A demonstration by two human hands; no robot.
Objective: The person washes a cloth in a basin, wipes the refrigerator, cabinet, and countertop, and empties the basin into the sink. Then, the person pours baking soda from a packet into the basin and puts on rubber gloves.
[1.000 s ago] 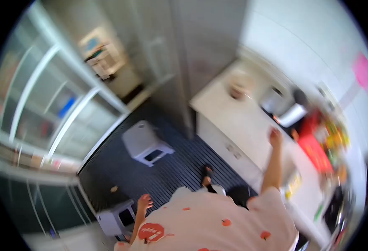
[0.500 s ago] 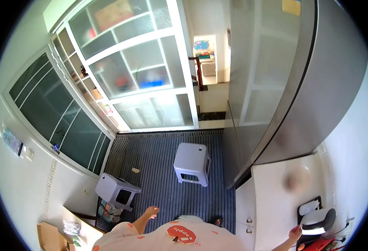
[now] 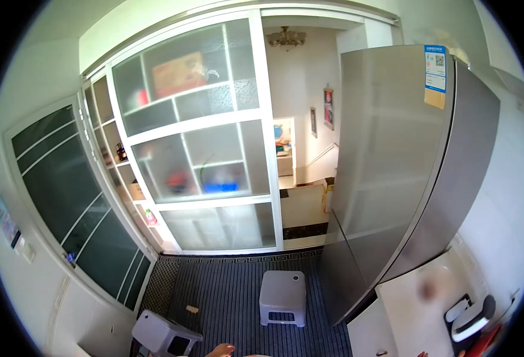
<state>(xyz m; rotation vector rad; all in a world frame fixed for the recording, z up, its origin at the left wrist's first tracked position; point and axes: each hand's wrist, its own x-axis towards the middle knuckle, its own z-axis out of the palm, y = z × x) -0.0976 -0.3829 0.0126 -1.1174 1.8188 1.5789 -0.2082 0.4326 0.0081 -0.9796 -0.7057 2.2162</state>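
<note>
My left hand (image 3: 221, 350) shows at the bottom edge, cut off by the frame. Its fingers are loosely bent and somewhat apart, with nothing visible in them. Nearest to it are two grey plastic stools: one stool (image 3: 283, 296) stands upright ahead and to the right, the other stool (image 3: 158, 333) is to the left. Only a sliver of my right hand (image 3: 423, 354) appears at the lower right edge, by the counter (image 3: 414, 303). Its grip is hidden. Close to it on the counter is a white appliance with a black handle (image 3: 475, 318).
A tall grey refrigerator (image 3: 387, 154) stands on the right. Frosted sliding doors (image 3: 199, 157) are ahead, with an opening beside them. A dark glass door (image 3: 74, 178) is on the left. A small pale piece (image 3: 192, 309) lies on the striped mat (image 3: 226, 297).
My view has tilted up, so stools and counter sit lower in the frame. My shirt has left the view, and both hands are now mostly cut off. The stools look unmoved.
</note>
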